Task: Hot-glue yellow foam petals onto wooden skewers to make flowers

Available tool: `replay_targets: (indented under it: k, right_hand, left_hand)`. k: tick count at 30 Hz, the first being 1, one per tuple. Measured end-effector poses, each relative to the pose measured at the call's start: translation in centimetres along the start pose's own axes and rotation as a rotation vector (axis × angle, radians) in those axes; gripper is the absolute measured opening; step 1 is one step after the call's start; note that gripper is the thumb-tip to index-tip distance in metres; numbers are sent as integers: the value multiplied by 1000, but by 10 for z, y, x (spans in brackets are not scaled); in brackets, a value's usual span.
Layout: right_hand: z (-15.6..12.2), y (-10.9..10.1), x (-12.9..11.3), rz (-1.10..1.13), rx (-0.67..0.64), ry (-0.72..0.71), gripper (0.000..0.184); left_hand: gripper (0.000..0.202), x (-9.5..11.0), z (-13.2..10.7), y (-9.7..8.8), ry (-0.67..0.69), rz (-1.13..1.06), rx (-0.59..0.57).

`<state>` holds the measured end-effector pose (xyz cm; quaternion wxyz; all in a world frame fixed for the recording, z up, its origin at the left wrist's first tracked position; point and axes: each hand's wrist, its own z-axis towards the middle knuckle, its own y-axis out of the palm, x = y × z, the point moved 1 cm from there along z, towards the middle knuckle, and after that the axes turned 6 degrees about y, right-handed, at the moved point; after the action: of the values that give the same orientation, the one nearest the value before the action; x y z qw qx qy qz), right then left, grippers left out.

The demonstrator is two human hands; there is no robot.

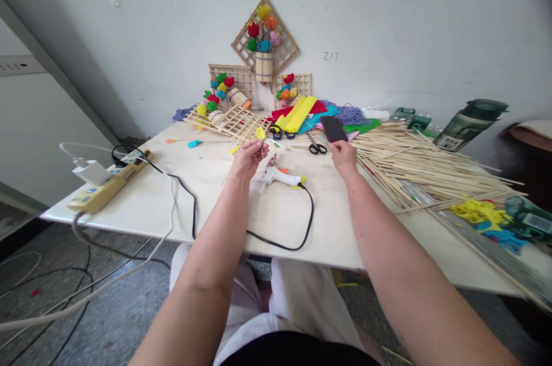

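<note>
Now your left hand (pixel 248 159) pinches a yellow-petal stick (pixel 260 134) near the glue gun (pixel 276 175), your right hand (pixel 344 156) grips a dark phone (pixel 333 128), some flower frames (pixel 282 47) stand finished far, and many sticks (pixel 422 168) lie unused right.

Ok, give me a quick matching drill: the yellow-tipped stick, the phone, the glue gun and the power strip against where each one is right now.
Things:
1. yellow-tipped stick
2. dark phone
3. glue gun
4. power strip

Places:
A. lying on the table between the two hands
B. pinched in the left hand
C. by the table's left edge
D. held in the right hand

Pairs: 1-B, 2-D, 3-A, 4-C.
</note>
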<state>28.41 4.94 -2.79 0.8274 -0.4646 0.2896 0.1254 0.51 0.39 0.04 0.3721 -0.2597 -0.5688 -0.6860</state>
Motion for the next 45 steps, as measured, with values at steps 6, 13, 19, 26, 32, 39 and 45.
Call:
replay_targets:
  k: [6, 13, 19, 26, 32, 39, 45]
  right_hand:
    - [-12, -17, -45, 123, -292, -420, 16]
    - [-34, -46, -86, 39, -259, -733, 15]
    - [-36, -49, -92, 157, -165, -692, 15]
    - [-38, -41, -95, 557, -227, -424, 12]
    - [-38, -38, -97, 649, -205, -356, 14]
    - [-40, -45, -102, 434, 29, -425, 12]
    - [-49, -31, -108, 635, -7, -346, 17]
  left_hand:
    - [16, 0, 0, 2, 90, 75, -62]
    - [22, -2, -3, 5, 128, 154, -124]
    - [24, -3, -4, 10, 104, 201, -160]
    - [18, -8, -6, 14, 34, 171, -177]
    - [16, -8, -9, 17, -29, 100, -202]
    - [11, -9, -15, 25, -49, 47, -233]
    - [9, -12, -14, 25, -70, -1, -156]
